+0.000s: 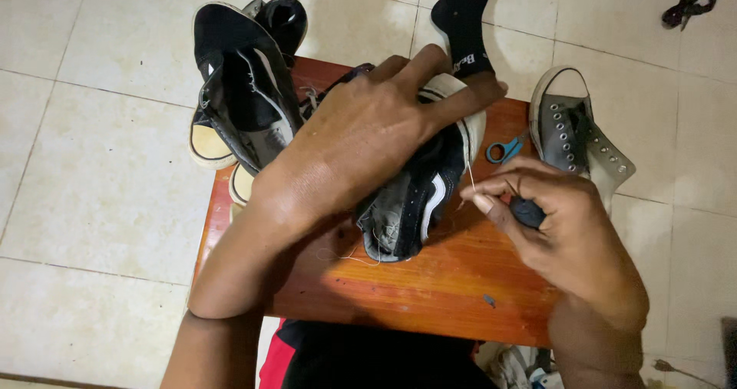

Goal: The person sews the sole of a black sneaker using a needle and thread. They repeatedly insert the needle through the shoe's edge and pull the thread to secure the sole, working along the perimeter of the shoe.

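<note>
My left hand (361, 140) lies over a black sneaker with a white stripe (418, 205), pressing it down on a small wooden table (430, 289). My right hand (556, 220) is closed around a dark-handled tool (528, 211) just right of the shoe. A thin pale thread (470, 176) runs from my fingers up to the shoe's white sole edge. More loose thread (349, 257) trails on the wood below the shoe.
Blue-handled scissors (503, 149) lie on the table's right side. A black high-top shoe (246, 90) rests at the table's left corner, a grey sneaker (572, 132) stands on the tiled floor at right, and a black sock (464, 24) lies beyond the table.
</note>
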